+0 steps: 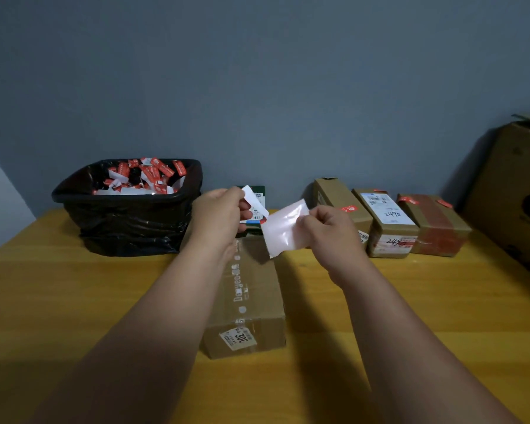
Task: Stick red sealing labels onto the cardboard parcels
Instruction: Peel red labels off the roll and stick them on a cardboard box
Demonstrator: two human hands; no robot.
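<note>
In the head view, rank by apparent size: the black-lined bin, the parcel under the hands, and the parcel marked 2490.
1. Black-lined bin.
2. Parcel under the hands, though it lies nearer the camera, so the ranking against the bin is unsure.
3. Parcel marked 2490.

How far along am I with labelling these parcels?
Done: three brown cardboard parcels at the back right already carry red labels. In hand: left hand peels a label off the glossy backing sheet held by right hand. Left: the long cardboard parcel beneath.
</note>
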